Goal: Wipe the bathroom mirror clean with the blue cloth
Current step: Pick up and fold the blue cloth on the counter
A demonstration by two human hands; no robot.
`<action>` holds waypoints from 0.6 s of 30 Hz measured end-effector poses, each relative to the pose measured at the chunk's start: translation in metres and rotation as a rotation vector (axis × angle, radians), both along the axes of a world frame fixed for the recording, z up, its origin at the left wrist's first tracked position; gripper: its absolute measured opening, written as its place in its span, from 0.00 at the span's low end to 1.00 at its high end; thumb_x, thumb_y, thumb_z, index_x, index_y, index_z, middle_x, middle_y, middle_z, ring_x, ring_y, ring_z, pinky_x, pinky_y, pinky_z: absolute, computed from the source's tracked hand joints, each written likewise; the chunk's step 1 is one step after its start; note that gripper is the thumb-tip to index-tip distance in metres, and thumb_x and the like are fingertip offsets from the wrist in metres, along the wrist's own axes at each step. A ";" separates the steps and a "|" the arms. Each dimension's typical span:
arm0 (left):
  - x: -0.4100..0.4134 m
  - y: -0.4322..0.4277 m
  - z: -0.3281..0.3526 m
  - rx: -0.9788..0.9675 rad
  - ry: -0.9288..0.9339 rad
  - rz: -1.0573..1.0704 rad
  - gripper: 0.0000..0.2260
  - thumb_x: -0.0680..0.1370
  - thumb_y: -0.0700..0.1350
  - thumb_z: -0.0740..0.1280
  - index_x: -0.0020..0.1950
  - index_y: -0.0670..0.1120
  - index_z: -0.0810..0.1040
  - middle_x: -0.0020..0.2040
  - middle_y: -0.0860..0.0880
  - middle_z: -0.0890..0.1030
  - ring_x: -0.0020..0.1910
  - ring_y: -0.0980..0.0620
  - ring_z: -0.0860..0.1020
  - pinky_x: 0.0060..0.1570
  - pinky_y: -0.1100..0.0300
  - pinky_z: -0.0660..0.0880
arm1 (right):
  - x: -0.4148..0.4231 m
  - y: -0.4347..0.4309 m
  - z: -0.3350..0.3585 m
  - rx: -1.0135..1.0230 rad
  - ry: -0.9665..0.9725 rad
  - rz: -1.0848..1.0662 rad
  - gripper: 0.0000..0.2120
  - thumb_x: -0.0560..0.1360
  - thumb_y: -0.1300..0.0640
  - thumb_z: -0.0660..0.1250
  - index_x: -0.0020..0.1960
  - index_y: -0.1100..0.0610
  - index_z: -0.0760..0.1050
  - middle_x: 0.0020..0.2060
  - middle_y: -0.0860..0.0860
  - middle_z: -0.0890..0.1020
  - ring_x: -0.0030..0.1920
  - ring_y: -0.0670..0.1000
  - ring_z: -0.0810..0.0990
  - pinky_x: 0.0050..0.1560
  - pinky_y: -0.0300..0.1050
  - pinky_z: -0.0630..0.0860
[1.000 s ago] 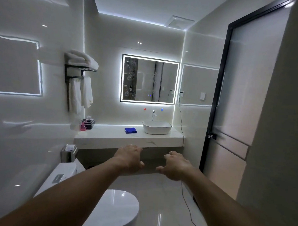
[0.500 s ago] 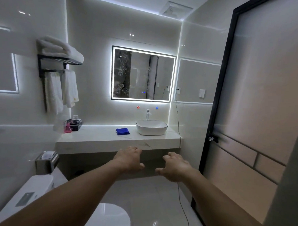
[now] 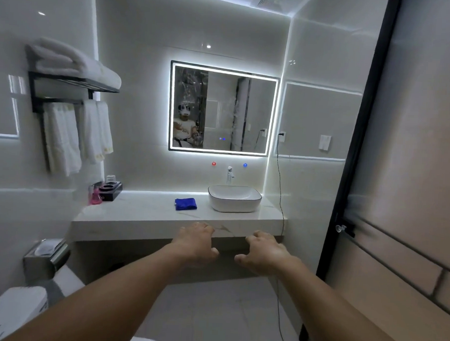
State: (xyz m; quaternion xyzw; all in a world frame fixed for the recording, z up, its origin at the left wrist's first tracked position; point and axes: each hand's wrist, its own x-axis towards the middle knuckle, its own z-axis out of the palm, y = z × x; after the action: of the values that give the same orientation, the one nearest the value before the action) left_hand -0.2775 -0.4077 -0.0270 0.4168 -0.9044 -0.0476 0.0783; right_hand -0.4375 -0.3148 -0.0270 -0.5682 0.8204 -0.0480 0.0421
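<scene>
The lit-edged bathroom mirror [image 3: 222, 108] hangs on the far wall above the counter. A folded blue cloth [image 3: 186, 203] lies on the pale stone counter [image 3: 144, 213], just left of the white basin [image 3: 234, 198]. My left hand [image 3: 196, 242] and my right hand [image 3: 263, 252] are stretched out in front of me, side by side, short of the counter's front edge. Both have loosely curled fingers and hold nothing. Neither touches the cloth or the mirror.
A towel rack [image 3: 70, 86] with white towels hangs on the left wall. A black tray with cups [image 3: 111, 190] and a pink bottle [image 3: 96, 197] stand at the counter's left end. A toilet [image 3: 14, 313] is at lower left, a door [image 3: 409, 178] on the right, a cable [image 3: 281, 203] beside the basin.
I have walked closer to the counter; mirror, basin and cloth look larger. A person's reflection now shows in the mirror. My hands keep the same pose.
</scene>
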 end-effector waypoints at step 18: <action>-0.121 -0.279 -0.013 0.014 0.054 -0.021 0.30 0.76 0.55 0.67 0.75 0.49 0.65 0.73 0.50 0.69 0.69 0.48 0.68 0.67 0.50 0.68 | -0.122 -0.275 -0.021 0.013 0.007 -0.048 0.34 0.75 0.36 0.61 0.75 0.53 0.63 0.75 0.52 0.62 0.74 0.55 0.61 0.69 0.55 0.64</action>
State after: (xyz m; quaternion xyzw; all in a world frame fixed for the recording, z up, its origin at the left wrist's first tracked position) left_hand -0.3985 -0.6871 -0.0402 0.4066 -0.9058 -0.0660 0.0990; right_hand -0.5595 -0.5894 -0.0477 -0.5482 0.8342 -0.0415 0.0418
